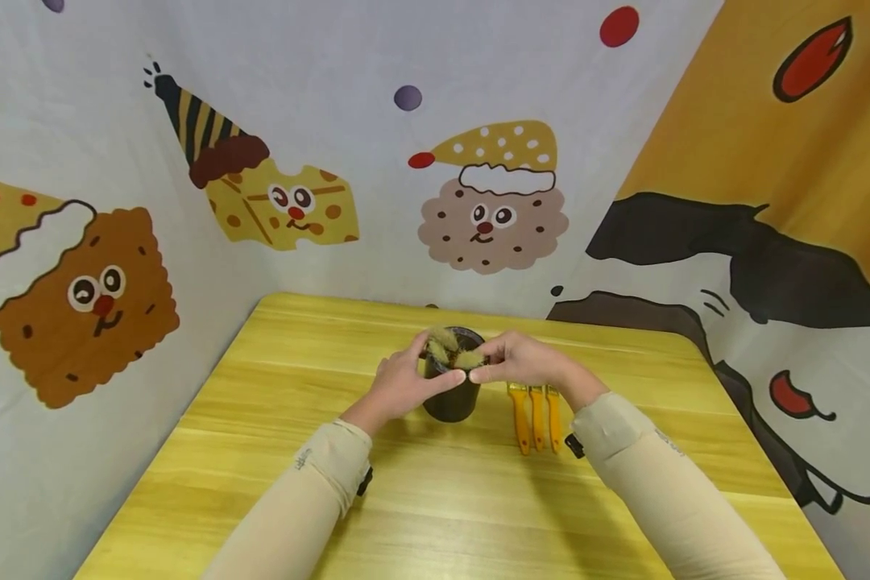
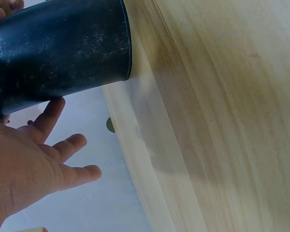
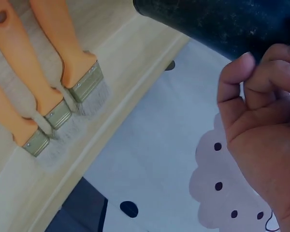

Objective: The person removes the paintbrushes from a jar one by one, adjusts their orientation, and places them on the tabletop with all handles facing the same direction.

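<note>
A black pot (image 1: 451, 401) is at the middle of the worktop (image 1: 283, 387), nearer its far edge than its near one; whether its base touches the wood I cannot tell. Inside, fuzzy yellow-green cactus lobes (image 1: 442, 338) reach about rim height. The left hand (image 1: 399, 383) grips the pot's left side, thumb along the near rim, its two outer fingers spread clear of the wall. The right hand (image 1: 528, 360) pinches the right of the rim with bent fingers, right beside a lobe; the two thumb tips nearly meet. Three orange-handled brushes (image 1: 536, 419) lie side by side toward the worktop's right edge, handles toward the near edge, pale bristles toward the far one. Cream sleeves (image 1: 283, 515) come in over the near edge. Beyond the rounded far corners hangs a white cloth (image 1: 319, 121) printed with hatted cartoon snacks, turning yellow and black at the right.
</note>
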`<state>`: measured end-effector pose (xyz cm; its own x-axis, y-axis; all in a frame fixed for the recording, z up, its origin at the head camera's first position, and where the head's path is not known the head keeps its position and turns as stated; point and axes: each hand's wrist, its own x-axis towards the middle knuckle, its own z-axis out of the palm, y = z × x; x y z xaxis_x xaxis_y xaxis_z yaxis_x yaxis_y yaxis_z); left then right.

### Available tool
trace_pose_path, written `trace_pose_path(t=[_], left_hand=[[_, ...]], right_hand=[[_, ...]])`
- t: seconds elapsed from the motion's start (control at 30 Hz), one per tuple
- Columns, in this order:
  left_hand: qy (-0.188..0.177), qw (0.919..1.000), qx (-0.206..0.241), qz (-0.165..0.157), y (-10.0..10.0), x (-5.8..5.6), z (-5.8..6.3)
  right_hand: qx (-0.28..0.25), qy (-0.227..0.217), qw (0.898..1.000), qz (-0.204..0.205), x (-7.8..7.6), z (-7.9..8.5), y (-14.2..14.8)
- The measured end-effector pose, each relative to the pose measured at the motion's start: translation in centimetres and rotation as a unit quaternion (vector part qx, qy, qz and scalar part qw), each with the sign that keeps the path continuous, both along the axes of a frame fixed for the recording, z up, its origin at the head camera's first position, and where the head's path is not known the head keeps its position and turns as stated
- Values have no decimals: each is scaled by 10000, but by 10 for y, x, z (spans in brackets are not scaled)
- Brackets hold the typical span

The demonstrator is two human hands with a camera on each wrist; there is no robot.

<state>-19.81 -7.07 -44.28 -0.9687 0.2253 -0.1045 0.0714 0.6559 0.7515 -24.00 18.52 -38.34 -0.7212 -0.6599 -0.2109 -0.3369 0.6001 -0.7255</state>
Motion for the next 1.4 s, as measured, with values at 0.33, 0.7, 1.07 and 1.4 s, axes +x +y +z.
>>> trace_pose_path(t=[0.33, 0.7, 1.07, 1.4], left_hand=[[111, 9999, -71, -40, 1, -1, 0], [25, 10000, 91, -16, -1, 0, 2], [-56, 9997, 241, -7, 2, 3, 3], [-47, 9996, 252, 71, 1, 3, 1]], right_hand=[[-195, -366, 9990, -139, 9, 8, -12], [-260, 214, 9951, -930, 21, 17, -30], [-2260, 484, 9319, -2796, 27, 48, 18], [-1309, -599, 9305, -3368, 19, 35, 139]])
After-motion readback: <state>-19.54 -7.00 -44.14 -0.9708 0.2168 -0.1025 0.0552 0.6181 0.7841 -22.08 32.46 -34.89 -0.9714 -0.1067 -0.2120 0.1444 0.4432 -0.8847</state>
